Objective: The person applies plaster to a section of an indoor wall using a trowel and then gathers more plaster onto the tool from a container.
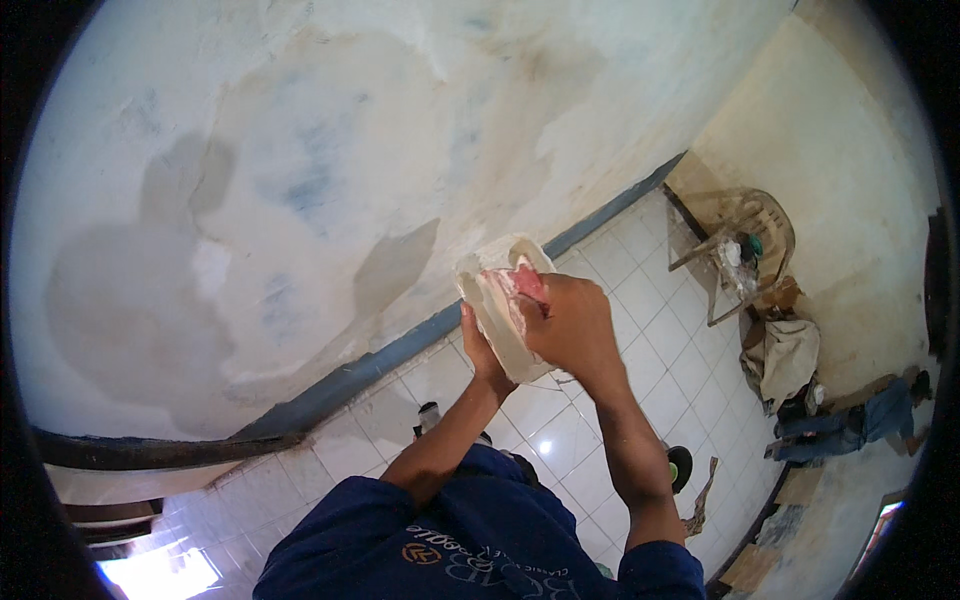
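My left hand [484, 348] is closed around the near left side of an off-white oblong tub [508, 345], holding it tilted in front of me. In my right hand [575, 325], curled over the tub, is a red putty scraper [530, 284] smeared with white paste. Its blade lies inside the tub, and the handle is mostly hidden by my fingers. Close beyond the tub rises a wall [330, 180] with patchy white and bluish filler on it.
A dark blue skirting band [400, 338] edges the white tiled floor [640, 300]. At the right stands a dirty plastic chair [770, 225] with things on it, near a beige cloth [788, 355]. Another person [860, 425] is at far right. A dark round object [679, 465] lies near my right forearm.
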